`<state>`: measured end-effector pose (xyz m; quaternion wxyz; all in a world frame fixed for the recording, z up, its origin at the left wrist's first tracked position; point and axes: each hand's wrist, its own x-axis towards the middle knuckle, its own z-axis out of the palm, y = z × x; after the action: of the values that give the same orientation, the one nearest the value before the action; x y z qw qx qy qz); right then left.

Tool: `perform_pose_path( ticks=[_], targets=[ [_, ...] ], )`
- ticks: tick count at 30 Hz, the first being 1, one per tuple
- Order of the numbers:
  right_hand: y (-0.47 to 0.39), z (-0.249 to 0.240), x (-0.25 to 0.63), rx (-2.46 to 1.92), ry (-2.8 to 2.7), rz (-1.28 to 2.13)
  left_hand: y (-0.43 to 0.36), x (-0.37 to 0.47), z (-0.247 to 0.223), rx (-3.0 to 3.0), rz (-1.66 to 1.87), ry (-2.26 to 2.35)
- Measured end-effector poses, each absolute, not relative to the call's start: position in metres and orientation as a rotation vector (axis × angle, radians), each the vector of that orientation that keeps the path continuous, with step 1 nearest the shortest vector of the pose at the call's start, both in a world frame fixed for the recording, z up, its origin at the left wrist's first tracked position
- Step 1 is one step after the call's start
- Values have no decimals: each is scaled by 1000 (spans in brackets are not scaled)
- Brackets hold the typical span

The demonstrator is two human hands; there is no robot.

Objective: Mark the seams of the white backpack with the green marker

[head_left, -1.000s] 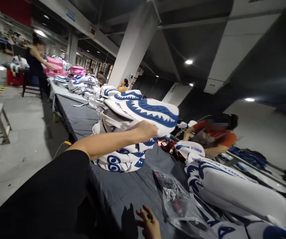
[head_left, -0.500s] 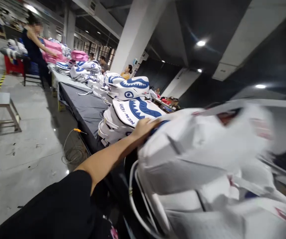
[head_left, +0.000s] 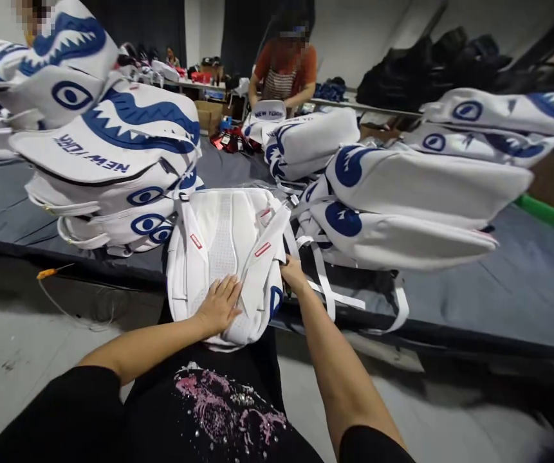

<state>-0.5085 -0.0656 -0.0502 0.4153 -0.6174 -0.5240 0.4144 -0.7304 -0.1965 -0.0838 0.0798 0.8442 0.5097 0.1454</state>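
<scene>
A white backpack (head_left: 221,238) lies strap side up at the table's near edge, partly over my lap, with red labels on its two straps. My left hand (head_left: 219,305) rests flat on its back panel, fingers spread a little. At the bag's right side my right hand (head_left: 293,273) has its fingers curled round the edge; the fingertips are partly hidden. Left of it stands a stack of white backpacks (head_left: 127,148) with blue shark-mouth prints. To the right, more white backpacks (head_left: 416,193) lie piled with loose straps hanging down.
The dark-covered table (head_left: 532,283) runs across the view. Behind it a person in an orange top (head_left: 308,71) handles a white bag. An orange-tipped cable (head_left: 47,273) is at the lower left, and black bags (head_left: 412,74) are heaped at the back right.
The view has swung right and down to the table. The blurred white bags at the right are now sharp. One backpack now lies before me under my left hand, and my right hand has come into view.
</scene>
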Motion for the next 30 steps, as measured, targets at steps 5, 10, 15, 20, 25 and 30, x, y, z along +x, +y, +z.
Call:
perform_pose_path(
  ticks=[5,10,15,20,25,30],
  targets=[
    [-63,-32,-475,-1617,-1456,1005,-199,-712,-104,2631,324,1499],
    [-101,10,-441,-1807,-1442,886,-169,-718,-83,2790,305,1213],
    [-108,54,-514,-1231,-1403,995,-143,-680,-70,2889,354,980],
    [-72,26,-548,-1252,-1232,1304,-116,-718,-59,2910,489,967],
    [-82,-18,-521,-1066,-763,955,-50,-746,-25,2866,826,1243],
    [-98,-39,-535,-1193,-1053,515,8,-692,7,3108,353,789]
  ],
)
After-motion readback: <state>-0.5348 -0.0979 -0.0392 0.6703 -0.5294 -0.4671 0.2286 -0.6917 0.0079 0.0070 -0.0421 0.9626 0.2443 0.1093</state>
